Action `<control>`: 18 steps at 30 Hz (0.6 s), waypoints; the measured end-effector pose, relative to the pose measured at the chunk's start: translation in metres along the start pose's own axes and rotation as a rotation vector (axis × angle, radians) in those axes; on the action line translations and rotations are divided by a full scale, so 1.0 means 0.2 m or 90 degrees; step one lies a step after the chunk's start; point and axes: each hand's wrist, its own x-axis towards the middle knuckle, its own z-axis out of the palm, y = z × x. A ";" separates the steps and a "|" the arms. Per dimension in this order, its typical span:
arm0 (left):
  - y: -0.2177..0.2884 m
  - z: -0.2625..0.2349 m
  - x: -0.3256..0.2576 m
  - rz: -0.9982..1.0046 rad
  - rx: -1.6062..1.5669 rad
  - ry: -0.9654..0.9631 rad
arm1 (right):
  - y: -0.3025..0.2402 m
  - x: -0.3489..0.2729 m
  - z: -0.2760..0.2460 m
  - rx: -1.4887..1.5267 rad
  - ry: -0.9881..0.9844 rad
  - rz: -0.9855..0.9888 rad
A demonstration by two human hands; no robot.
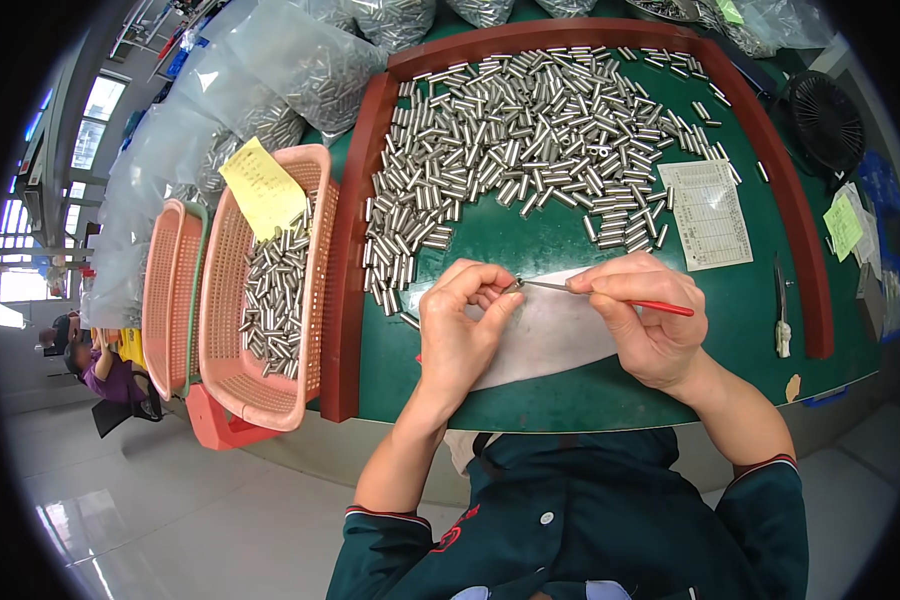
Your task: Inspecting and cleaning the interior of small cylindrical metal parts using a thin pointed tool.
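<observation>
My left hand (458,325) is closed, pinching a small metal cylinder (515,286) between thumb and fingertips. In my right hand (655,330) is a thin tool with a red handle (660,306), gripped like a pen. Its slender metal shank points left, and the tip meets the end of the cylinder; whether it goes inside is too small to tell. Beneath both hands a whitish cloth or sheet (545,345) lies on the green tabletop (610,400). Beyond them spreads a large heap of short shiny metal cylinders (530,130).
Dark red rails (348,300) border the work area. At left, a pink basket (215,340) holds more cylinders and a yellow note (262,188). Clear bags (310,75) stand behind. To the right are a printed sheet (705,215), a thin pointed tool (782,335) and a black fan (825,120).
</observation>
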 end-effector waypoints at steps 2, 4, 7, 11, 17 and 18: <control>0.00 0.00 0.00 0.003 0.005 0.001 | 0.00 0.00 0.00 -0.007 -0.009 0.000; 0.00 0.00 0.00 0.005 0.010 0.002 | 0.00 -0.01 0.01 -0.013 -0.017 0.001; 0.01 0.00 0.00 0.025 0.038 0.011 | 0.00 -0.02 0.01 -0.027 -0.063 -0.038; 0.02 0.00 0.00 0.062 0.055 0.037 | 0.00 -0.02 0.00 -0.046 -0.132 -0.055; 0.02 0.01 0.00 0.102 0.062 0.068 | 0.01 -0.01 0.00 -0.061 -0.124 -0.088; 0.02 0.01 0.00 0.116 0.060 0.077 | 0.00 -0.01 -0.01 -0.081 -0.129 -0.110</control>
